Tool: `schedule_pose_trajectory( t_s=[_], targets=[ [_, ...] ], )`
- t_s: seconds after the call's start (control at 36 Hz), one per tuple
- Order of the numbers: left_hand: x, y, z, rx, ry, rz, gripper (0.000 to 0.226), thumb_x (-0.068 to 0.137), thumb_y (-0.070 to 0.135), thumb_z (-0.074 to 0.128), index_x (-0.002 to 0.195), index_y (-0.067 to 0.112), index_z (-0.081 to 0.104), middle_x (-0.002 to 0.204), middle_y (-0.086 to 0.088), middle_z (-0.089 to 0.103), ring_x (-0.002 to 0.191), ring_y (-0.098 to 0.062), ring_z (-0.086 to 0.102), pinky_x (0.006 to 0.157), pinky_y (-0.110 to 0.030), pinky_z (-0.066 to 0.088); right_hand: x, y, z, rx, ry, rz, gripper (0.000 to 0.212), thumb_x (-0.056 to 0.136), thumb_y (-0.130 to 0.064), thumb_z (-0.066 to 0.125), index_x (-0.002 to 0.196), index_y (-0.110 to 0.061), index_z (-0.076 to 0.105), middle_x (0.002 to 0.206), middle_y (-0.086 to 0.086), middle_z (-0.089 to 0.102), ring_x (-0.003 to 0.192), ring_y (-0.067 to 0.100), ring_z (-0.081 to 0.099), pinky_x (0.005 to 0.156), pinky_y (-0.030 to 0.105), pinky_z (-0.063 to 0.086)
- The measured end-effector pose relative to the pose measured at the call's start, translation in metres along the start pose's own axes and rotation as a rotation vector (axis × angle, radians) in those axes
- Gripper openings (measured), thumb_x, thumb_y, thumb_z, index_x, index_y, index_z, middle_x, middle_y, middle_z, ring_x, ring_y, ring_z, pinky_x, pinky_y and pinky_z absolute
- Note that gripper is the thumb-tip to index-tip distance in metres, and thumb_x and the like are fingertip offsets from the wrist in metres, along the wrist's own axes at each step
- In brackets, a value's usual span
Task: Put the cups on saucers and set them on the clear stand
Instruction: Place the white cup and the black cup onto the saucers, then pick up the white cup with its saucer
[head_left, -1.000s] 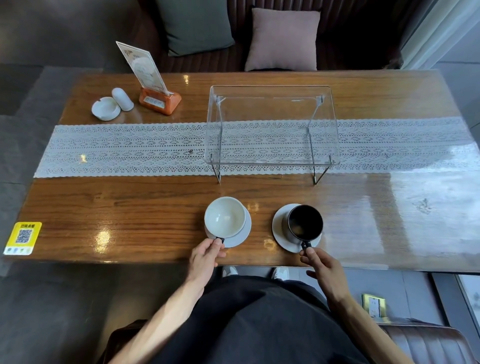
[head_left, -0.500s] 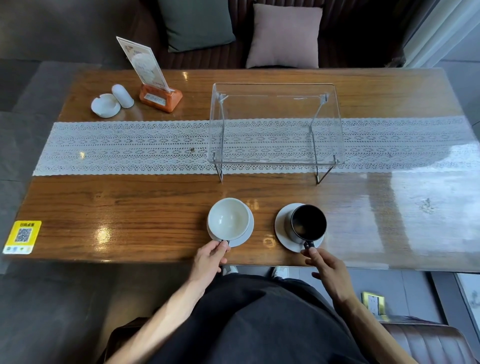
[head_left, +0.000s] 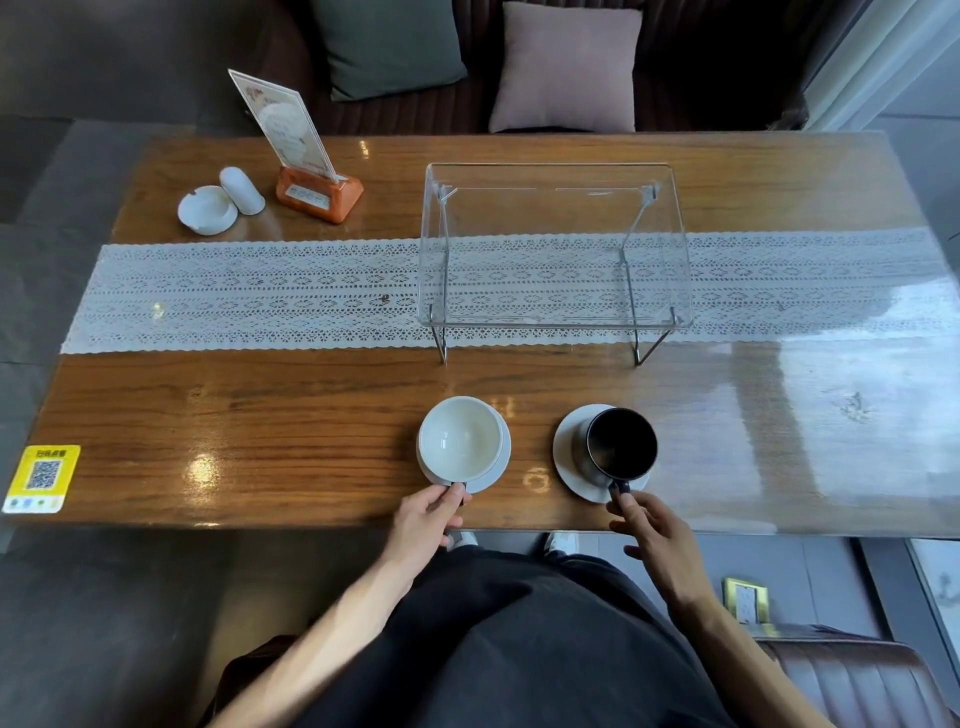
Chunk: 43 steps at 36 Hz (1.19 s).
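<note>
A white cup (head_left: 460, 439) stands on a white saucer (head_left: 493, 475) near the table's front edge. My left hand (head_left: 426, 522) pinches its dark handle from the near side. To the right, a black cup (head_left: 621, 441) stands on a second white saucer (head_left: 566, 454); my right hand (head_left: 652, 538) holds its handle with thumb and forefinger. Both cups are upright and empty. The clear stand (head_left: 553, 179) sits behind them on the lace runner, its top bare.
A wooden table (head_left: 260, 415) carries a white lace runner (head_left: 249, 291). At the back left are a menu card in an orange holder (head_left: 311, 192), a white ashtray (head_left: 206, 209) and a white shaker (head_left: 241, 189). A yellow QR sticker (head_left: 41, 478) marks the front left corner.
Both hands stay at the cup handles; cups and saucers keep their places. The small shift in the picture comes from my head moving.
</note>
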<state>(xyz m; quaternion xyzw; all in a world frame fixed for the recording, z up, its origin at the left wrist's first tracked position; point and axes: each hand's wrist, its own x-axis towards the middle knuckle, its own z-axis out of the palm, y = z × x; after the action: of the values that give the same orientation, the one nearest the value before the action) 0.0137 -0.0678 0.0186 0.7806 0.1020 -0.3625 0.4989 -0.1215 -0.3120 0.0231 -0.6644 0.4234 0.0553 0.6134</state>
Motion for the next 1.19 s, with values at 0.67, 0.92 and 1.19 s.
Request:
schedule_pose_trajectory(
  t_s=[0.67, 0.92, 1.19],
  targets=[
    [0.033, -0.008, -0.074, 0.276, 0.010, 0.163, 0.051, 0.077, 0.022, 0.080, 0.122, 0.034, 0.059, 0.111, 0.014, 0.064, 0.101, -0.005, 0.060, 0.074, -0.010, 0.043, 0.004, -0.028, 0.057, -0.631, -0.232, -0.273, 0.060, 0.085, -0.034, 0.070, 0.139, -0.035, 0.043, 0.123, -0.011, 0.058, 0.093, 0.005, 0.061, 0.080, 0.025, 0.050],
    [0.073, 0.003, -0.076, 0.735, 0.008, 0.313, 0.097, 0.065, 0.048, 0.080, 0.148, 0.038, 0.031, 0.135, 0.011, 0.048, 0.129, -0.019, 0.036, 0.109, -0.044, 0.028, 0.039, -0.041, 0.107, -0.673, -0.220, -0.204, 0.090, 0.078, -0.030, 0.078, 0.152, -0.023, 0.026, 0.137, 0.007, 0.048, 0.118, 0.024, 0.056, 0.099, 0.039, 0.048],
    [0.094, -0.003, -0.067, 0.846, -0.079, 0.349, 0.105, 0.059, 0.058, 0.078, 0.148, 0.037, 0.026, 0.128, 0.011, 0.044, 0.124, -0.019, 0.034, 0.094, -0.037, 0.022, 0.052, -0.047, 0.121, -0.531, -0.267, -0.234, 0.085, 0.066, -0.024, 0.082, 0.139, -0.033, 0.040, 0.095, -0.022, 0.059, 0.079, 0.001, 0.061, 0.068, 0.012, 0.047]
  ],
)
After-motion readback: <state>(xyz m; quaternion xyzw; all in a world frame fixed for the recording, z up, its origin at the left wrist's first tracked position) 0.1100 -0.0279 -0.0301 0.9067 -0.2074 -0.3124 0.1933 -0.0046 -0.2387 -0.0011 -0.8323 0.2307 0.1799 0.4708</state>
